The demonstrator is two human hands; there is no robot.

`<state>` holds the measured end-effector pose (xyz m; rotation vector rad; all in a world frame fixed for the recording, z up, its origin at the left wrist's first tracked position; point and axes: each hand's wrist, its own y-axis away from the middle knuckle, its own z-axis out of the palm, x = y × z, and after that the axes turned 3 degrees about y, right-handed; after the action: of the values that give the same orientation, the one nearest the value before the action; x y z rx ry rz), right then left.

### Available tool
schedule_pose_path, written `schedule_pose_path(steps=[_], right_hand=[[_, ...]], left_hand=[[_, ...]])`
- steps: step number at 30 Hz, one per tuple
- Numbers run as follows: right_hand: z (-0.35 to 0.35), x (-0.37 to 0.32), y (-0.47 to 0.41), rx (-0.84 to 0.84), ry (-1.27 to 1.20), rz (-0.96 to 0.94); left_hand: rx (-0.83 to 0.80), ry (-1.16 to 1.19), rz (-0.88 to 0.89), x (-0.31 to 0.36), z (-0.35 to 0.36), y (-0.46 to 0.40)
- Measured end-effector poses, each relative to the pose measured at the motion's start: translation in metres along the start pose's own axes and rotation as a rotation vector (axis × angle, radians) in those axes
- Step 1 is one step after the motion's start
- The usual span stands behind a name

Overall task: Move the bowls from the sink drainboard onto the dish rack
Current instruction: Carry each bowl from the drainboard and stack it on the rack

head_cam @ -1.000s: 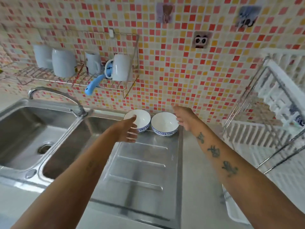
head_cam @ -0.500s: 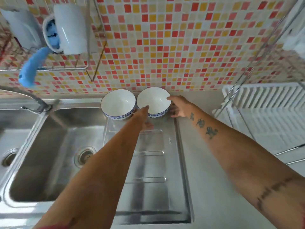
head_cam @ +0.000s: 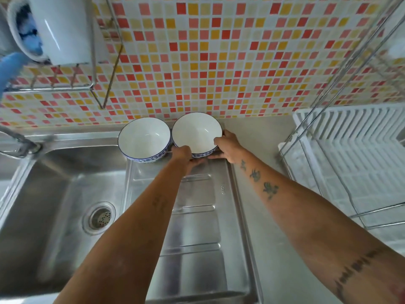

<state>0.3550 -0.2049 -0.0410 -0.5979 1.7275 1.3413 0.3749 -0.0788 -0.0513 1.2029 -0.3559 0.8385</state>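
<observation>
Against the tiled wall (head_cam: 219, 62), on the steel drainboard (head_cam: 197, 227), left hand (head_cam: 184, 155) and right hand (head_cam: 228, 148) clasp the right bowl (head_cam: 195, 132).

Both hands (head_cam: 229, 148) clasp the right bowl (head_cam: 196, 132).

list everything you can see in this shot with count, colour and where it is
bowls: 2, white inside with blue pattern outside, side by side at the back of the drainboard; left bowl, right bowl
drainboard: 1, steel, centre
sink basin: 1, steel, left, with drain
faucet: 1, steel, far left
wall rack: 1, wire, upper left
mug: 1, white, on wall rack
dish rack: 1, white tray with wire frame, right
tiled wall: red, orange, white
left hand: on right bowl's near side
right hand: on right bowl's right rim
</observation>
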Motion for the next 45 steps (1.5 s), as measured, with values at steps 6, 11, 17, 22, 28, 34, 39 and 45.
schedule_pose_path(steps=[6, 11, 17, 22, 28, 34, 39, 45], right_hand=[[-0.016, 0.002, 0.027, 0.150, -0.030, -0.072], [-0.042, -0.019, 0.073, 0.223, 0.018, -0.265], [-0.045, -0.084, 0.158, 0.246, 0.068, -0.618], [-0.061, -0.134, 0.248, 0.271, 0.074, -0.889], [-0.128, -0.153, 0.357, 0.353, 0.129, -1.138], [-0.231, -0.148, 0.424, 0.490, 0.198, -1.237], [-0.309, -0.141, 0.446, 0.322, 0.134, -1.063], [-0.371, -0.149, 0.444, 0.187, -0.085, -0.937]], left_hand=[[-0.181, -0.043, 0.076, -0.007, 0.005, 0.039], [-0.423, 0.253, -0.109, 0.004, 0.015, 0.087], [-0.594, 0.292, 0.005, 0.067, 0.024, 0.176], [-0.741, 0.173, 0.137, 0.102, 0.042, 0.278], [-1.162, -0.012, 0.001, 0.096, 0.075, 0.356], [-1.274, -0.116, -0.079, 0.046, 0.148, 0.409], [-1.155, -0.191, 0.032, 0.012, 0.210, 0.443], [-0.987, -0.311, 0.399, -0.012, 0.255, 0.463]])
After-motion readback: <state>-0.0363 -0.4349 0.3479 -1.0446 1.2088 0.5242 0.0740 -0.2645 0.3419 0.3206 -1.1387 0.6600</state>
